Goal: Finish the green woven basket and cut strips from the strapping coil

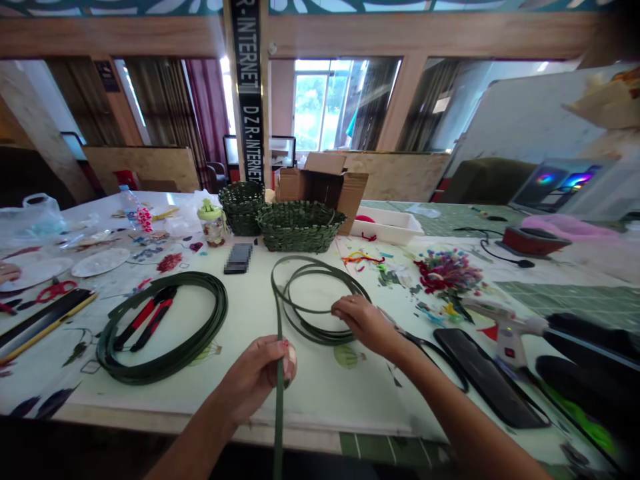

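My left hand is closed round a dark green flat strap that runs from the table's front edge up into a loose coil. On the right side of that coil rests my right hand, its fingers curled over the strands and holding scissors whose black handles stick out behind the wrist. A second, thicker coil of the same green strap lies to the left with red-handled pliers inside it.
Two woven green baskets and a cardboard box stand at the back. A glue gun, a black phone and coloured scraps lie right. Red scissors, plates and a ruler lie left.
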Tool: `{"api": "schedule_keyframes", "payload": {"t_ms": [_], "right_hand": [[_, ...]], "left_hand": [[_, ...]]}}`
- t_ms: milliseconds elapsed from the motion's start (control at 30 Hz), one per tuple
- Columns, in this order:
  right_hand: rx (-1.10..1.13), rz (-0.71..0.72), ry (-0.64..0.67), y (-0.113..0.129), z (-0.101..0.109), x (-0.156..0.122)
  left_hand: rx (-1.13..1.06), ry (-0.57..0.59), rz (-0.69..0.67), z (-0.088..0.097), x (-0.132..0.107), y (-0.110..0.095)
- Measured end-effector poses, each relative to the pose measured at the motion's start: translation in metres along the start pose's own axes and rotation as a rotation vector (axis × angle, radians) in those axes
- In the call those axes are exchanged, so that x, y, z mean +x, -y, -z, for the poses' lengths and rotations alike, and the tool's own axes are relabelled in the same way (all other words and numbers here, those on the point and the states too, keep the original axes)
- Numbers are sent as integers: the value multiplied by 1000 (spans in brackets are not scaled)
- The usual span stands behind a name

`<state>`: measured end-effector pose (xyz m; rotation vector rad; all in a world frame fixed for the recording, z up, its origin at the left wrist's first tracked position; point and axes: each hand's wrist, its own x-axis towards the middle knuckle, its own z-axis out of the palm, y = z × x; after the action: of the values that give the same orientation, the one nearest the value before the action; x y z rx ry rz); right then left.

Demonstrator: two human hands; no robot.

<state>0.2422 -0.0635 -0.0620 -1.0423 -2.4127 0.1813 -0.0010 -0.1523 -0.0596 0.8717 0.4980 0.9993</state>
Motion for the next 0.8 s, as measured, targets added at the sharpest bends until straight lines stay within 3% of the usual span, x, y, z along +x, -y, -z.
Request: {"api": "schedule_keyframes", "payload": {"t_ms": [167,300,367,600,800], "right_hand": [[177,-58,119,55,-5,-10],[317,-183,163,80,-14,-7],[346,-184,162,87,-17,-7],[418,-98,204,95,-7,-21],[488,-177,237,103,-5,-23]], "left_hand": [[242,-80,90,13,11,8],[403,31,148,18,15,18],[387,28,148,23,17,18],[191,-225,27,41,19,0],[103,-198,-11,30,13,2]]}}
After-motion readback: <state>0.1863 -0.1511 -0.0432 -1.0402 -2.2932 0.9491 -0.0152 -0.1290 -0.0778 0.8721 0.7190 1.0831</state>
